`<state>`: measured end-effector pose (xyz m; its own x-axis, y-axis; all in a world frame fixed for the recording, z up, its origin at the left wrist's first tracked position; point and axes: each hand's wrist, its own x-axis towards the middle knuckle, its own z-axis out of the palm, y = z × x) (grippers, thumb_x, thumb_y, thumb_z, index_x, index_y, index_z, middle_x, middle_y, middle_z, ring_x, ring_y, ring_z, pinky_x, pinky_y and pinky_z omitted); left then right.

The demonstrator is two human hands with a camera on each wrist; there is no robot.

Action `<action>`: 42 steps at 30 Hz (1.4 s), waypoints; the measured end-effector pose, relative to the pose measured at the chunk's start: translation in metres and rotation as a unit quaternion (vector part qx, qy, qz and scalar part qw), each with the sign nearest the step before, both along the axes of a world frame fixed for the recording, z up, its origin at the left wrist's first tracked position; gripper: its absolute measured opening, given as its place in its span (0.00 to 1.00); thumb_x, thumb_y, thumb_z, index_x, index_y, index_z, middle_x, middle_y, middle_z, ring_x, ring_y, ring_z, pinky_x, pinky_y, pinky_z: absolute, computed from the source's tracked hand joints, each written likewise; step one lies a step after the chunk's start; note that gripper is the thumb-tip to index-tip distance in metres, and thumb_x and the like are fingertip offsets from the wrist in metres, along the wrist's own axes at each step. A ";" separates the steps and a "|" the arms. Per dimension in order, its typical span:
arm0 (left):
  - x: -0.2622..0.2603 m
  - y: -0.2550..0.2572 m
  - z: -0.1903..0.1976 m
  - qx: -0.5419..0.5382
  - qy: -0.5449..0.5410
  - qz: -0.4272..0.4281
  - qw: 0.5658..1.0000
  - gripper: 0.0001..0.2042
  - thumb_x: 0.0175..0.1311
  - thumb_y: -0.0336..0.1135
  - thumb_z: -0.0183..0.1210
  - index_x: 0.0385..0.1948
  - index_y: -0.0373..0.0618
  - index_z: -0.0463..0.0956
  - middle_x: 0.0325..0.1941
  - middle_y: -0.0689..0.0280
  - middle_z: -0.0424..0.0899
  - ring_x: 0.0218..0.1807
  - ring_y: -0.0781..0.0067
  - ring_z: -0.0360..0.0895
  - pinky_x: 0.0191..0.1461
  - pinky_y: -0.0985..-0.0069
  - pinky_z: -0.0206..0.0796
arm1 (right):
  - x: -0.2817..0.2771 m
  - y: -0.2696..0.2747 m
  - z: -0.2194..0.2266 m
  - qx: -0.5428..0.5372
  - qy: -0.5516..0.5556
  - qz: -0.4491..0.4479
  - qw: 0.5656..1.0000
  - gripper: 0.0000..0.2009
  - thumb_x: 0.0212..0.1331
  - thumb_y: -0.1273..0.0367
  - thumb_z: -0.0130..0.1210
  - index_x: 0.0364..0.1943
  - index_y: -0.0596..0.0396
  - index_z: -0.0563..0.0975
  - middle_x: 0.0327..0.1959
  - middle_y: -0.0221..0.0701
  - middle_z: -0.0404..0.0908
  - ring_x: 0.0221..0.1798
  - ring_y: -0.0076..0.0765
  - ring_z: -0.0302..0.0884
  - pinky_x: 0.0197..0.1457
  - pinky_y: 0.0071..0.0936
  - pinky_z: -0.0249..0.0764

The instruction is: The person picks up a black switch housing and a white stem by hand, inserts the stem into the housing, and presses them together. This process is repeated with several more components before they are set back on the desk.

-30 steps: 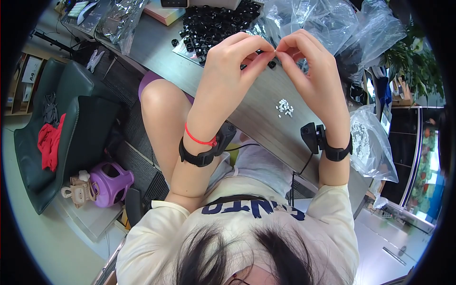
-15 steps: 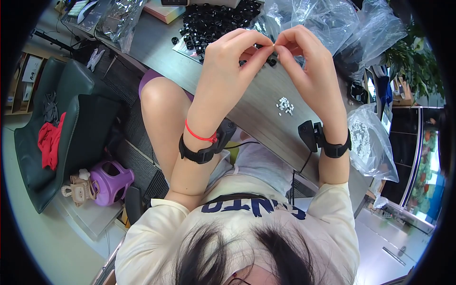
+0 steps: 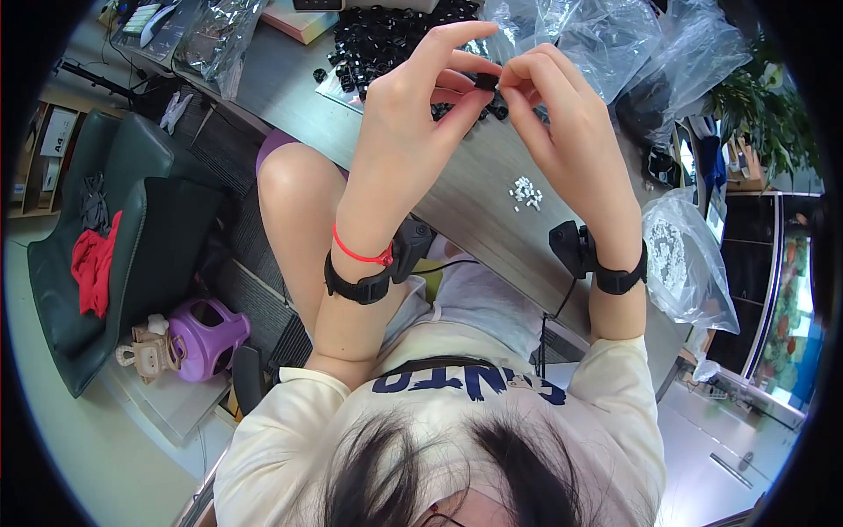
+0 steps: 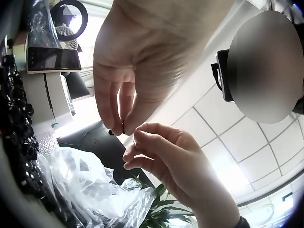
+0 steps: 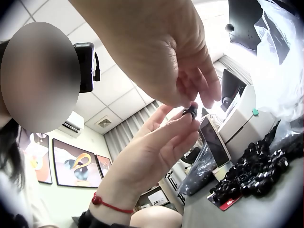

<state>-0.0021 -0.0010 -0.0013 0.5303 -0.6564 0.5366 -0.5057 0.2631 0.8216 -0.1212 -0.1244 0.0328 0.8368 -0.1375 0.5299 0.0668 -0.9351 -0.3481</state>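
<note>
My left hand (image 3: 399,132) pinches a small black ring-like plastic part (image 3: 486,82) between thumb and fingers, its index finger stretched out above. At the part's right edge, my right hand (image 3: 571,123) has its thumb and fingertips pinched together; I cannot tell whether they also hold a tiny piece. The right wrist view shows the black part (image 5: 191,111) on the left fingertips, with the right fingers right over it. Beneath the hands, a small pile of tiny white pieces (image 3: 526,193) lies on the table. A large heap of similar black parts (image 3: 386,44) is behind the left hand.
Clear plastic bags (image 3: 588,44) spread over the table's far right. A bag of white pieces (image 3: 672,255) lies at the right edge of the grey table (image 3: 479,189). A box (image 3: 303,18) sits at the back; a green chair (image 3: 132,220) stands to the left.
Both hands have risen slightly and shifted a little left. The left index finger has lifted and straightened, and the black part now shows between the fingertips. The white pile looks unchanged.
</note>
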 end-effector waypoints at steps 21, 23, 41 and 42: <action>0.000 0.002 -0.003 0.038 -0.039 0.015 0.998 0.29 0.56 0.17 0.62 0.62 0.51 0.72 0.43 0.61 0.88 0.39 0.72 0.87 0.47 0.76 0.80 | 0.000 0.002 -0.005 -0.083 0.039 -0.005 0.996 0.07 0.59 0.78 0.57 0.40 0.59 0.72 0.38 0.37 0.74 0.37 0.46 0.77 0.39 0.35 0.74; 0.000 0.002 -0.003 0.038 -0.036 0.012 0.999 0.29 0.56 0.17 0.63 0.62 0.51 0.72 0.42 0.61 0.88 0.39 0.72 0.87 0.46 0.76 0.80 | 0.000 0.002 -0.004 -0.078 0.039 -0.005 0.996 0.07 0.59 0.78 0.57 0.39 0.59 0.73 0.38 0.37 0.74 0.37 0.46 0.77 0.39 0.35 0.74; 0.009 0.007 0.002 -0.013 -0.083 0.060 0.995 0.29 0.56 0.26 0.66 0.62 0.52 0.70 0.44 0.65 0.87 0.46 0.66 0.81 0.51 0.71 0.71 | 0.017 -0.016 -0.011 0.513 0.077 0.108 0.848 0.10 0.68 0.70 0.56 0.46 0.63 0.77 0.34 0.29 0.83 0.33 0.24 0.81 0.39 0.22 0.79; 0.010 0.008 0.002 -0.014 -0.085 0.061 0.994 0.29 0.56 0.26 0.66 0.62 0.52 0.70 0.44 0.65 0.87 0.46 0.66 0.81 0.51 0.71 0.71 | 0.022 -0.017 -0.012 0.512 0.077 0.110 0.848 0.10 0.68 0.70 0.56 0.46 0.63 0.77 0.34 0.29 0.83 0.33 0.24 0.81 0.39 0.22 0.79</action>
